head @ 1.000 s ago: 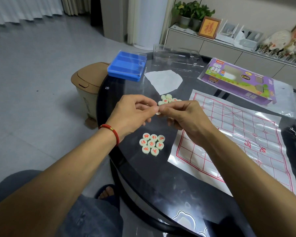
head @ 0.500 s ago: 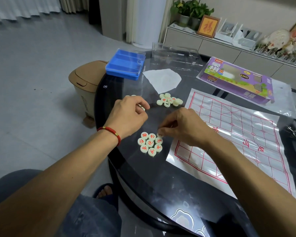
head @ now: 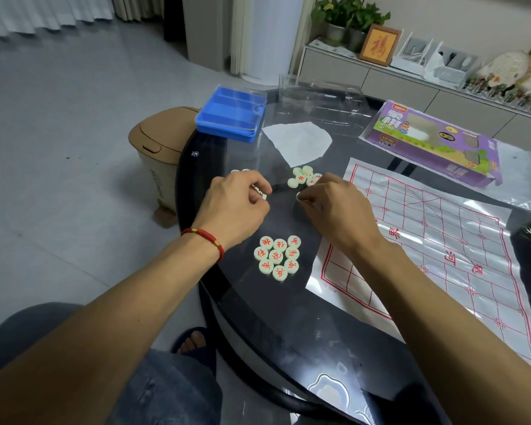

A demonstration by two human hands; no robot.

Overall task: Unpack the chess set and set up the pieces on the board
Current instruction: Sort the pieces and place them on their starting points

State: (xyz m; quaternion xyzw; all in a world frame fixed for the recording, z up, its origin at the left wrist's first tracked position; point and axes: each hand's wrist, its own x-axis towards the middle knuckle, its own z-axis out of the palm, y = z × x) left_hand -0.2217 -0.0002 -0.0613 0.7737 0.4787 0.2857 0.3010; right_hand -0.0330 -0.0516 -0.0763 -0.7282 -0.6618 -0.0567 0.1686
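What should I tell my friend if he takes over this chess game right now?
Left hand grips some pieces near the table's left edge. Right hand pinches one pale piece just below the far cluster.
Near cluster lies face up with red characters, on the glass table left of the board sheet.
Done: box opened, sheet spread.
Left: no piece is on the board yet; place them all.

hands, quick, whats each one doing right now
Left hand: fingers curled round some chess pieces.
Right hand: fingertips pinch one pale piece.
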